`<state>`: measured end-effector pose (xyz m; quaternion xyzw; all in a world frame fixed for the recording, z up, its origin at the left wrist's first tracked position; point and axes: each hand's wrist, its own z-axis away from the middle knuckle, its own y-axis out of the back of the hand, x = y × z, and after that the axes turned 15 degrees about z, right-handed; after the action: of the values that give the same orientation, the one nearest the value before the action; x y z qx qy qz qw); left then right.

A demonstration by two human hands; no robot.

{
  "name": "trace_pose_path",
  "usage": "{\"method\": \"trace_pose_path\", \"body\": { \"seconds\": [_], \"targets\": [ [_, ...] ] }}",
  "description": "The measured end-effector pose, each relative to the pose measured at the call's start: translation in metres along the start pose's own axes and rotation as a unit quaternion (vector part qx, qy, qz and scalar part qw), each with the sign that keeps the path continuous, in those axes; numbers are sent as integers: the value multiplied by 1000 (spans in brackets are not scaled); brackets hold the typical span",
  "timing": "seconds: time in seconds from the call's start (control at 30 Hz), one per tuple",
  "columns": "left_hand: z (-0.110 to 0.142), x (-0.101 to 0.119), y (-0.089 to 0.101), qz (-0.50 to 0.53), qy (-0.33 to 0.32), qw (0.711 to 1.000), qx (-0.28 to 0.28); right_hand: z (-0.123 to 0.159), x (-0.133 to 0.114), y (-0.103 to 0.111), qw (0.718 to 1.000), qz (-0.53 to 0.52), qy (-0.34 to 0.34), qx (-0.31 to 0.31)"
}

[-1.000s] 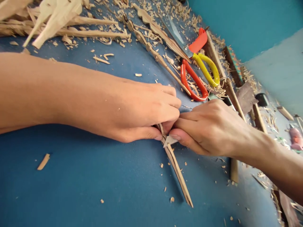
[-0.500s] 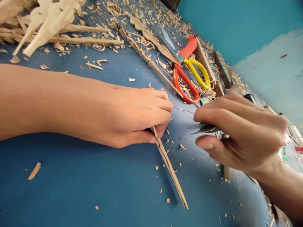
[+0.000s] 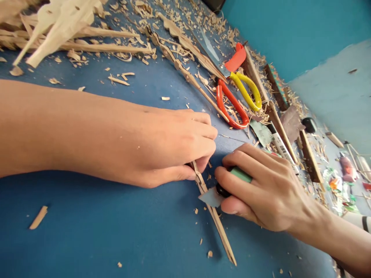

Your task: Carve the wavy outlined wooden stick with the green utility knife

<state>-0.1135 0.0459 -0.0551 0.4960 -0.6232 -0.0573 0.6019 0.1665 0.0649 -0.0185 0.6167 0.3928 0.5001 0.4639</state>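
Note:
My left hand is closed round the upper part of a thin wooden stick, pinching it between thumb and fingers. The stick slants down and right over the blue tabletop, and its top end is hidden under my hand. In my right hand is a carving knife with a green and black handle, my fingers wrapped round it. Its short pale blade lies across the stick, just below my left thumb.
Scissors with red and yellow handles lie beyond my hands beside a carved wavy stick. Carved wooden pieces are heaped at the upper left. A marker and wooden bars lie right. Shavings are scattered over the blue table.
My right hand drew the knife away from the stick to the right, then brought it back, with the blade lower along the stick. My left hand keeps its hold.

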Motion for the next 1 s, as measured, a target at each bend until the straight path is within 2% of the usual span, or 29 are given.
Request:
{"method": "trace_pose_path", "body": {
  "seconds": [0.2,0.43,0.53,0.63,0.7,0.8,0.87,1.0],
  "targets": [
    [2,1,2,-2,6,1000,-3,4,-11,-2,999,31,-36,-9],
    [0,0,1,16,29,999,-1,1,-25,-3,994,20,-103,-35],
    [3,5,-10,-10,92,994,54,1,-25,-5,995,16,-100,-21],
    [9,9,-24,-52,142,981,124,6,-20,-5,995,3,-102,23],
    [12,9,-30,-69,149,977,136,9,-15,-2,993,-10,-107,40],
    [12,7,-30,-70,150,976,140,11,-6,2,995,-31,-90,11],
    [11,6,-23,-51,143,980,129,10,-1,4,997,-40,-62,-10],
    [6,2,-3,12,67,998,10,7,3,3,998,-47,-23,-28]
  ]
}}
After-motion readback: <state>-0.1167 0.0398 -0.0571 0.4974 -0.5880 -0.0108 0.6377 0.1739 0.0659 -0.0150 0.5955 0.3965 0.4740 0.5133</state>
